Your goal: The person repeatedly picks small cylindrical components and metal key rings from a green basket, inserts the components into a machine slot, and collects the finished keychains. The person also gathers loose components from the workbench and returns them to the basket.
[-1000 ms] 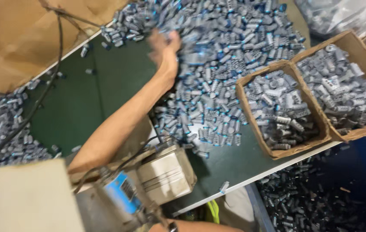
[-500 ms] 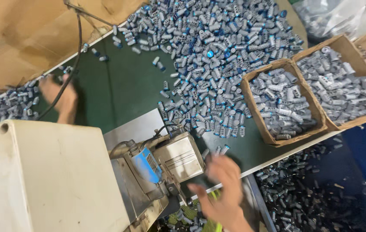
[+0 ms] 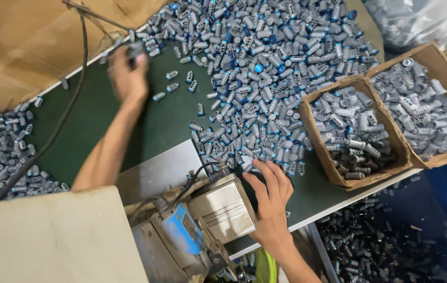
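Observation:
A big heap of small grey cylindrical parts with blue ends (image 3: 265, 68) covers the far side of the green table (image 3: 103, 120). My left hand (image 3: 126, 78) is blurred with motion over the table near its far edge, just left of the heap; some grey shows at its fingertips, but its grip is unclear. My right hand (image 3: 270, 204) lies with fingers spread at the near edge of the heap, its thumb against the beige box of a small machine (image 3: 218, 209). It holds nothing.
Two cardboard boxes, one (image 3: 354, 136) and another (image 3: 423, 105), hold the same grey parts at the right. A smaller heap (image 3: 3, 152) lies at the left. A black cable (image 3: 71, 99) crosses the table. A beige casing (image 3: 50, 241) stands near me. More parts litter the floor (image 3: 375, 241).
My left hand has swung from the heap to the left side and now back toward the far edge. My right hand has come up beside the machine and spread out.

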